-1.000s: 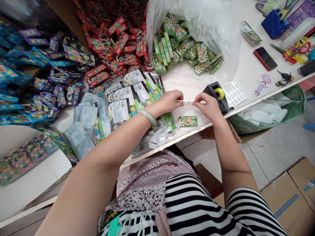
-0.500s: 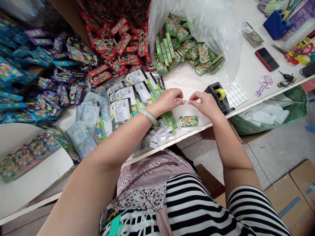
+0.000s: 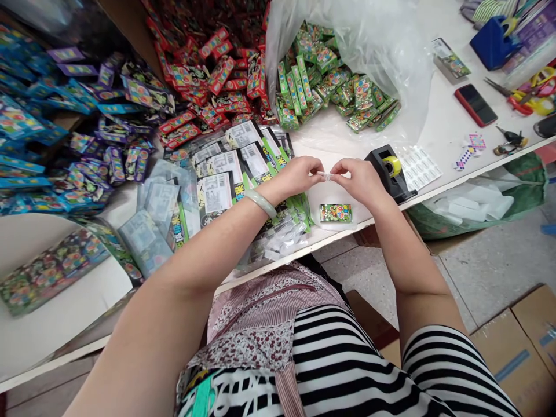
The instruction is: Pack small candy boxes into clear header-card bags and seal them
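Between the fingertips of both hands is a small whitish strip [image 3: 325, 176], too small to make out fully. My left hand [image 3: 303, 175], with a pale bangle [image 3: 262, 204] at the wrist, pinches its left end. My right hand [image 3: 357, 178] pinches the right end, thumb and forefinger pressed together. Just below the hands, a small green printed box [image 3: 336, 213] lies flat on a clear plastic piece near the table's front edge. Right beside my right hand stands a black tape dispenser [image 3: 386, 168] with a yellow roll. A sheet of white labels [image 3: 419, 168] lies behind it.
Printed plastic packets [image 3: 217, 191] are stacked left of the hands. Behind lie heaps of red boxes [image 3: 221, 75], green boxes [image 3: 330, 87] in a clear bag, and purple and blue boxes. A phone [image 3: 475, 105], scissors [image 3: 516, 98] and a blue dispenser [image 3: 493, 43] sit at the right.
My fingertips have drawn slightly closer together, with the strip still between them. The whole view has shifted a little; the box and dispenser stay in place on the table.
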A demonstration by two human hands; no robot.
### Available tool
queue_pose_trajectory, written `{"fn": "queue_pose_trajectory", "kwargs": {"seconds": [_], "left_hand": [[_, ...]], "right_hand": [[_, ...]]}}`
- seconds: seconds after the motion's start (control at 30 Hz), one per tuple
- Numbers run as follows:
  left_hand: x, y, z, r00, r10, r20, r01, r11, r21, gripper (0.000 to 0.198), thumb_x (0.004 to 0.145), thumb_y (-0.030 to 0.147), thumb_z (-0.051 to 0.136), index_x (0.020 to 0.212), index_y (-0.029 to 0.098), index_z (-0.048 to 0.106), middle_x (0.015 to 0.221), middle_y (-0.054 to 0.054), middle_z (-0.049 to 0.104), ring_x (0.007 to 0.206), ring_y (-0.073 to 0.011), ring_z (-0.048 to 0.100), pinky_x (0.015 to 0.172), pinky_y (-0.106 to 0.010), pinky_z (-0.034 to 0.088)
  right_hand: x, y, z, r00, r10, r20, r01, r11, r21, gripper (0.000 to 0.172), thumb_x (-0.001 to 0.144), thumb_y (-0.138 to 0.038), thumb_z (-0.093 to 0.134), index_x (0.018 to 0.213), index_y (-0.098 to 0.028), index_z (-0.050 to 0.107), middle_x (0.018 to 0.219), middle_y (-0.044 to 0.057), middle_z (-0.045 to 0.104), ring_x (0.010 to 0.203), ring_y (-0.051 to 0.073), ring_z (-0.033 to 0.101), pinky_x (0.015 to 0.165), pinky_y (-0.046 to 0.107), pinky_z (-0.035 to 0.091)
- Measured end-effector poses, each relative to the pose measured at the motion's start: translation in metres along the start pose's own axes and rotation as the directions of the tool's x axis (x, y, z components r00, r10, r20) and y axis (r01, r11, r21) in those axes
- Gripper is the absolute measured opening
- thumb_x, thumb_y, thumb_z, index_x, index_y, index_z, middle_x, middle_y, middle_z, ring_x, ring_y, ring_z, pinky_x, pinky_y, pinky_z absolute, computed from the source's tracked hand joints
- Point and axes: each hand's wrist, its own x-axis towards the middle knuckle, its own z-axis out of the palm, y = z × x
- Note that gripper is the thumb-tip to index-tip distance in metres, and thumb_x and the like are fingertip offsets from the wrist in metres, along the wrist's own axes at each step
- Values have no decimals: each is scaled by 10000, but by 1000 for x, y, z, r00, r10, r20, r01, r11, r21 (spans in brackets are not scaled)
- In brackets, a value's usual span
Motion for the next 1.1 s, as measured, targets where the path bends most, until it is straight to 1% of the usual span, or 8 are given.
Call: {"fn": "queue_pose_trajectory", "kwargs": {"seconds": [0.13, 0.3, 0.53, 0.67, 0.8, 0.87, 1.03, 1.1], "left_hand": [[-1, -4, -1, 1000, -19, 1, 19, 999, 30, 172, 860, 256, 623, 914, 141, 739, 916, -68, 733, 858, -197, 625, 816, -298, 451], [0, -4, -3, 999, -39, 20, 39, 999, -1, 193, 872, 296, 631, 871, 139, 744, 858, -58, 727, 801, -184, 615, 776, -286, 441], [-3, 0, -4, 1000, -22, -6, 22, 1000, -16, 165, 855, 253, 642, 912, 141, 749, 922, -60, 747, 860, -189, 640, 811, -289, 457], [-4, 2, -4, 998, -62, -20, 61, 996, -61, 190, 859, 292, 653, 918, 142, 752, 906, -53, 754, 820, -181, 642, 784, -279, 463], [-5, 2, -5, 997, -79, 19, 80, 995, -63, 184, 866, 276, 638, 895, 141, 759, 857, -41, 753, 777, -172, 629, 749, -270, 449], [-5, 2, -5, 996, -79, 41, 81, 996, -44, 174, 867, 243, 620, 880, 140, 760, 837, -40, 748, 763, -171, 624, 737, -272, 444], [-6, 4, -4, 997, -72, 28, 74, 996, -51, 133, 844, 231, 650, 877, 143, 744, 880, -49, 746, 818, -183, 642, 767, -282, 452], [-6, 4, -3, 998, -58, 6, 58, 996, -70, 133, 841, 249, 663, 890, 146, 731, 899, -47, 744, 833, -184, 645, 778, -281, 459]], "right_hand": [[1, -3, 1, 999, 15, -29, -15, 1000, 19, 62, 802, -215, 755, 828, -229, 700, 826, 13, 733, 807, 232, 661, 788, 356, 452], [-2, -3, -1, 999, -19, -48, 19, 1000, 9, 44, 803, -215, 727, 795, -228, 686, 859, 24, 734, 861, 250, 669, 812, 373, 464], [3, -5, 6, 999, -25, -29, 28, 996, 82, 170, 823, -268, 760, 974, -213, 703, 960, 41, 753, 920, 244, 681, 837, 367, 469], [6, -9, 13, 996, -85, -26, 86, 995, 43, 102, 874, -315, 729, 869, -218, 698, 928, 47, 745, 915, 245, 661, 827, 370, 454], [2, -13, 15, 992, -113, -63, 110, 993, -44, 41, 892, -227, 673, 863, -231, 702, 927, 47, 744, 937, 260, 650, 874, 395, 444], [-1, -12, 16, 991, -112, -72, 106, 992, -75, 80, 878, -184, 659, 839, -240, 701, 916, 43, 743, 942, 267, 650, 895, 407, 443], [-3, -4, 16, 995, -59, -83, 64, 996, 60, 110, 837, -209, 703, 946, -222, 712, 942, 45, 750, 887, 245, 666, 842, 377, 488], [-1, -2, 16, 997, -44, -57, 49, 995, 82, 73, 848, -257, 704, 914, -227, 718, 922, 42, 753, 860, 236, 664, 826, 369, 494]]}}
